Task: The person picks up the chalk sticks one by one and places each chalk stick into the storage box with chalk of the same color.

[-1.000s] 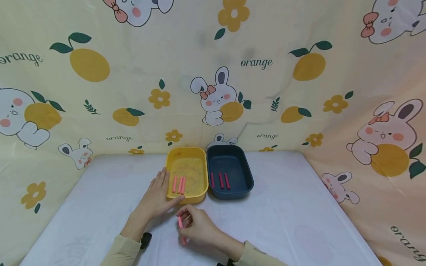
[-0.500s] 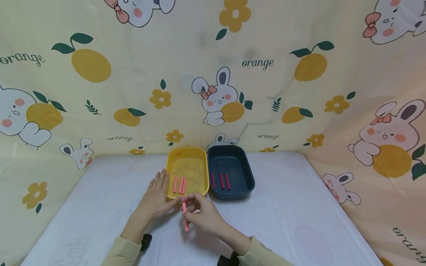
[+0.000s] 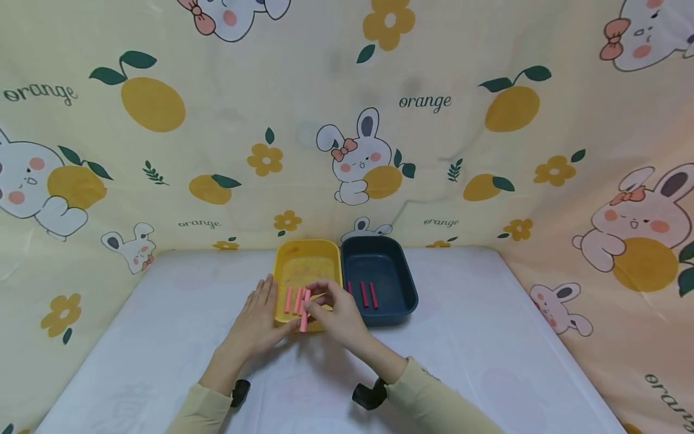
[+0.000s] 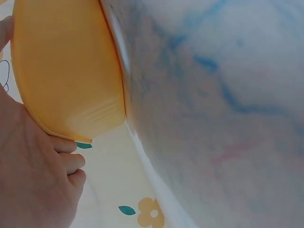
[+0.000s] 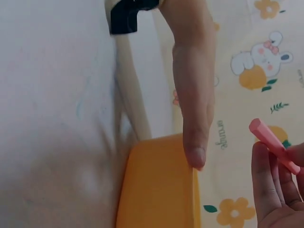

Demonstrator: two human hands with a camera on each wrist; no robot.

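Observation:
My right hand (image 3: 344,316) pinches a pink stick (image 3: 304,319) between thumb and fingers, over the near edge of the yellow tray (image 3: 311,265). In the right wrist view this stick (image 5: 270,142) shows a many-sided end and tilts in the air. My left hand (image 3: 252,325) rests along the tray's left side, fingers extended, with its thumb at the near rim. From the left wrist, the hand (image 4: 40,161) touches the rim of the yellow tray (image 4: 71,61). Several pink sticks (image 3: 288,299) lie side by side inside, partly overlapped by the held one.
A dark blue tray (image 3: 374,262) stands against the yellow one's right side. Red sticks (image 3: 365,295) lie in it. Both trays sit on a white-covered table (image 3: 477,349), and a printed cloth (image 3: 293,78) hangs behind.
My right hand has carried the pink stick forward from the table in front of the yellow tray to over its near edge. The left hand stays at the tray.

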